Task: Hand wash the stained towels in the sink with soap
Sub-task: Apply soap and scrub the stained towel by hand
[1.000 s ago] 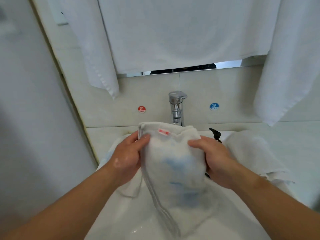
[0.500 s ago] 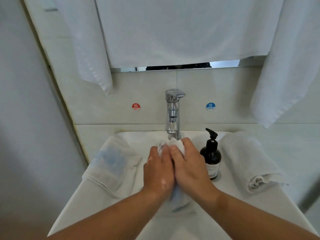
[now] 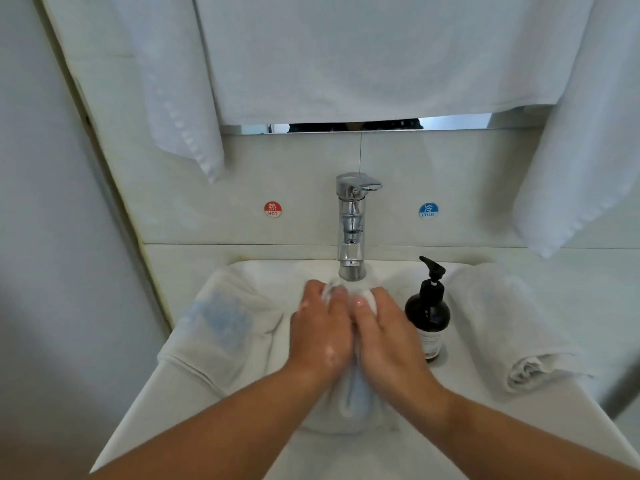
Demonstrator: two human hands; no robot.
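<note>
My left hand (image 3: 320,332) and my right hand (image 3: 388,337) lie side by side over the white sink (image 3: 145,410), both gripping a bunched white towel (image 3: 356,400) with a blue stain just below the chrome faucet (image 3: 351,226). The towel's lower part hangs between my wrists into the basin. A second white towel with a blue stain (image 3: 218,327) is draped over the sink's left rim. A dark soap pump bottle (image 3: 428,313) stands right of my right hand.
A rolled white towel (image 3: 509,334) lies on the sink's right rim. White towels (image 3: 363,57) hang above, over the tiled wall. Hot and cold stickers flank the faucet. A wall stands close on the left.
One second ago I held the towel spread open in front of the faucet. Since then my hands have come together and bunched it low under the spout; they have spread slightly since half a second ago.
</note>
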